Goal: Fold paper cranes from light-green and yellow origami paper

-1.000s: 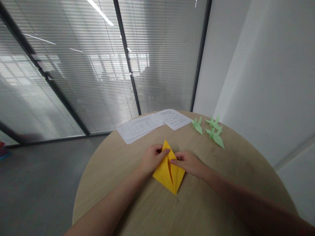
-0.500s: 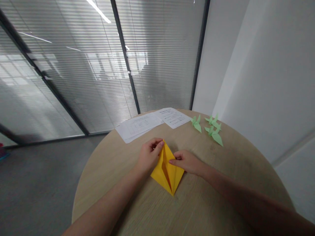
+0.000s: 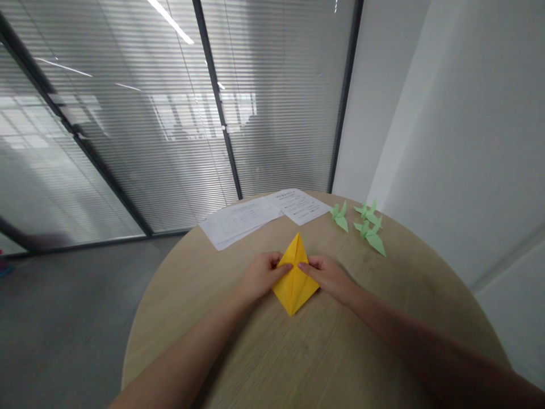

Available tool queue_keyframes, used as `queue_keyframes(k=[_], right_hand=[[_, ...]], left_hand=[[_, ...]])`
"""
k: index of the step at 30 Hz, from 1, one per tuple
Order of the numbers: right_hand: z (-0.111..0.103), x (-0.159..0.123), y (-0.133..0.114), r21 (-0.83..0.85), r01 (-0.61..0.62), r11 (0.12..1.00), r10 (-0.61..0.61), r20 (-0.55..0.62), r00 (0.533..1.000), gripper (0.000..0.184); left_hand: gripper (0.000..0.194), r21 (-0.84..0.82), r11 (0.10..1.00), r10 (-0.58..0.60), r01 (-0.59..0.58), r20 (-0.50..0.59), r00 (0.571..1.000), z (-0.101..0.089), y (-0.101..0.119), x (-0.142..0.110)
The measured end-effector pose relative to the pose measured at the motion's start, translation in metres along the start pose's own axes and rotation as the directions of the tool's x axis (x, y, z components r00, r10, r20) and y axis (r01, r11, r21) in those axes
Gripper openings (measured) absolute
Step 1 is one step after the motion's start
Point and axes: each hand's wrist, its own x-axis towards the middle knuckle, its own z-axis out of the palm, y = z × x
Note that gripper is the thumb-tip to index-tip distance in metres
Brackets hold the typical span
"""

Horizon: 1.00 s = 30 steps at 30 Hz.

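Note:
A yellow sheet of origami paper, folded into a diamond shape with a crease down its middle, is held between both hands above the round table. My left hand pinches its left side, thumb on top and fingers tucked behind. On the opposite side my right hand grips it the same way, its thumb close to the left thumb near the centre crease. The fingers behind the paper are partly hidden. One point of the diamond faces away from me, the other toward me.
Printed white sheets lie at the table's far edge. Several light green paper cranes stand to their right. The round wooden table is beside a white wall and a glass partition with blinds.
The open pocket in the yellow paper has closed into a flatter diamond. My left hand has moved from the top tip down to the left side, and both thumbs now lie near the middle.

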Motion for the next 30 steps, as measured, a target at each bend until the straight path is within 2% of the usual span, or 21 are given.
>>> queue_keyframes(k=[6,12,13,15,17,19,25,27,30], right_hand=[[0.001,-0.002,-0.003,0.02,0.0,1.0,-0.001,0.047,0.999,0.046],[0.003,0.003,0.004,-0.041,0.036,0.998,-0.037,-0.013,0.999,0.053],[0.004,0.004,0.006,-0.037,0.04,0.999,-0.041,-0.047,0.998,0.056],[0.005,0.006,0.01,0.101,0.048,0.994,-0.037,-0.108,0.993,0.059],[0.008,0.007,0.012,0.26,0.045,0.965,-0.027,-0.069,0.997,0.063],[0.01,0.005,0.013,0.323,0.047,0.945,-0.027,-0.064,0.998,0.057],[0.015,-0.003,0.003,0.307,0.008,0.952,-0.038,0.092,0.995,0.042],[0.015,-0.004,0.0,0.279,0.022,0.96,-0.051,0.096,0.994,0.04],[0.016,-0.004,-0.002,0.27,0.028,0.963,-0.053,0.088,0.995,0.041]], left_hand=[[0.035,-0.133,0.986,-0.092,0.098,0.046,0.995,0.003,-0.002,0.0],[0.03,-0.226,0.97,-0.079,0.092,0.063,0.995,0.006,-0.005,-0.002],[0.031,-0.244,0.967,-0.066,0.076,0.049,0.997,0.006,-0.006,-0.002],[0.032,-0.276,0.961,-0.027,0.025,-0.004,1.0,0.005,-0.007,-0.002],[0.031,-0.276,0.961,0.008,-0.026,-0.064,0.998,0.005,-0.009,-0.002],[0.03,-0.245,0.968,0.029,-0.055,-0.108,0.994,0.006,-0.009,-0.003],[0.023,-0.152,0.981,0.092,-0.119,-0.173,0.981,0.011,-0.003,-0.006],[0.02,-0.085,0.987,0.116,-0.138,-0.219,0.969,0.011,0.001,-0.008],[0.026,-0.038,0.99,0.116,-0.132,-0.283,0.952,0.012,0.004,-0.009]])
